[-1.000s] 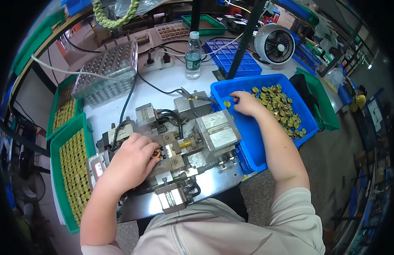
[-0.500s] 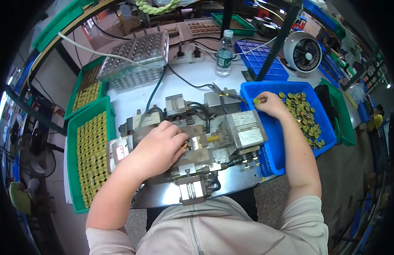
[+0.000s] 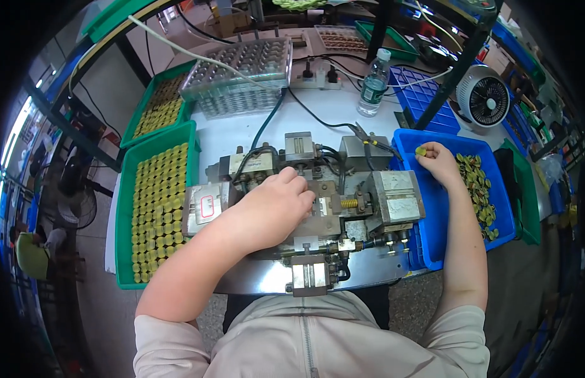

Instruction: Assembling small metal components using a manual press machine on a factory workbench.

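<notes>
My left hand (image 3: 277, 205) reaches over the middle of a metal clamping fixture (image 3: 396, 195), its fingers bent down and closed. The fingertips are hidden, so what they hold cannot be made out. Over the left side of a blue bin (image 3: 503, 217), my right hand (image 3: 439, 165) pinches a small round yellow-green piece (image 3: 421, 152) between thumb and fingers. Many loose pieces (image 3: 478, 189) of the same colour lie heaped in that bin, to the right of my right forearm. A small yellow spring (image 3: 349, 203) shows on the fixture just right of my left hand.
Left of the fixture, a green tray (image 3: 123, 252) holds rows of round yellow-green pieces; another green tray (image 3: 186, 114) sits behind it. Stacked clear plastic trays (image 3: 239, 69), a water bottle (image 3: 373, 85), pliers (image 3: 370, 143), cables and a fan (image 3: 485, 96) stand farther back.
The whole view has shifted, so the bench appears farther right. The brassy part visible at my left fingertips earlier is now hidden. My right hand keeps its pinch over the blue bin.
</notes>
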### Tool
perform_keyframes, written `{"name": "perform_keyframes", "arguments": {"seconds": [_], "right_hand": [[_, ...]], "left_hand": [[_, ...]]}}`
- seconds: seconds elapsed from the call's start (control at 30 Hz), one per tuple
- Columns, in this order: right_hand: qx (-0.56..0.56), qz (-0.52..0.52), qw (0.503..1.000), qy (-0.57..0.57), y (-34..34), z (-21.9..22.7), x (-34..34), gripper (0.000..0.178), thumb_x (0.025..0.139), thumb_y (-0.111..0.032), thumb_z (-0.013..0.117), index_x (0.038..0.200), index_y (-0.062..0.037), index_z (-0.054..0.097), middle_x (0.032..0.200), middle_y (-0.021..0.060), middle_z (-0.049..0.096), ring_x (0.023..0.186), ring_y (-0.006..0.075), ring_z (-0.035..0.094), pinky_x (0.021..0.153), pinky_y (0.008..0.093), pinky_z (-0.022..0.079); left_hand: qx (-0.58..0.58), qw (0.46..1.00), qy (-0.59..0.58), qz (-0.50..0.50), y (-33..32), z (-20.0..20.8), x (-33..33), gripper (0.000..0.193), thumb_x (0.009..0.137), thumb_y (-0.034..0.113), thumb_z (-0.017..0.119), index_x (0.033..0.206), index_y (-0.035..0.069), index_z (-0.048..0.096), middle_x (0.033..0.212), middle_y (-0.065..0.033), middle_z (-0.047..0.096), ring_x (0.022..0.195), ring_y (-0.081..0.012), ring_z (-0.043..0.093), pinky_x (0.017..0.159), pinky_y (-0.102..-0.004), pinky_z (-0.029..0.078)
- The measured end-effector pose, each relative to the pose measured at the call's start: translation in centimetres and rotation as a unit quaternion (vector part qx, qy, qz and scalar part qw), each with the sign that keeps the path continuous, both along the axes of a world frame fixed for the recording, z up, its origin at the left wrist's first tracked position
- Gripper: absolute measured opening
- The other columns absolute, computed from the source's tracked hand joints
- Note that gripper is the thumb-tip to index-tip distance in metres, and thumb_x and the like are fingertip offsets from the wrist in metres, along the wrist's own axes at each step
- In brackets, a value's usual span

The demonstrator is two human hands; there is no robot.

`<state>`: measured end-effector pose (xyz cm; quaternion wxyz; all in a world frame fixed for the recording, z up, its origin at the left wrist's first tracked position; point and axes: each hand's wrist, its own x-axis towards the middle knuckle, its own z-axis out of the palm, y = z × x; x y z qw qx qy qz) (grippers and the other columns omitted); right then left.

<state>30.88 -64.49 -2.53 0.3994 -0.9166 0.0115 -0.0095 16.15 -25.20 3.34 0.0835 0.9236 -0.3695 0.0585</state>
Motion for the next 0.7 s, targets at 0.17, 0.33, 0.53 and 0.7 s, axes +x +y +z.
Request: {"name": "perform_keyframes", "arguments": {"seconds": [0.17,0.33,0.53,0.7], "right_hand": [[0.038,0.002,0.999,-0.027,-0.6,-1.0,0.5,0.032,0.079,-0.008,0.075,0.108,0.0022,0.067,0.091,0.007,0.07,0.076,0.0128,0.063,0.071,0.0227,0.052],[0.028,0.001,0.999,-0.029,-0.9,-1.3,0.7,0.033,0.08,-0.008,0.074,0.109,0.0025,0.066,0.092,0.0078,0.07,0.077,0.0123,0.063,0.071,0.0222,0.052],[0.024,0.0,0.999,-0.022,-0.4,-0.7,0.4,0.032,0.08,-0.008,0.074,0.11,0.0022,0.066,0.092,0.0078,0.07,0.077,0.012,0.062,0.071,0.0217,0.052],[0.008,-0.002,1.0,-0.001,0.1,0.2,-0.1,0.03,0.084,-0.004,0.07,0.113,0.0013,0.064,0.096,0.007,0.068,0.081,0.0109,0.061,0.077,0.0213,0.05]], "left_hand": [[0.03,0.999,0.014,0.002,0.1,-0.1,0.1,0.015,0.09,0.014,0.061,0.099,0.001,0.063,0.099,-0.0124,0.061,0.096,-0.0296,0.054,0.086,-0.0369,0.049],[0.045,0.999,0.006,0.005,-0.2,0.2,0.1,0.015,0.09,0.013,0.06,0.098,0.001,0.063,0.1,-0.0126,0.06,0.098,-0.0288,0.053,0.087,-0.0366,0.049],[0.07,0.998,-0.002,-0.002,-0.3,0.3,0.2,0.014,0.089,0.012,0.059,0.097,0.001,0.062,0.1,-0.0127,0.06,0.098,-0.0283,0.053,0.087,-0.0357,0.049],[0.078,0.997,-0.015,-0.012,-0.4,0.3,0.3,0.014,0.088,0.012,0.06,0.097,0.001,0.062,0.1,-0.013,0.06,0.097,-0.0283,0.053,0.087,-0.0351,0.049]]}}
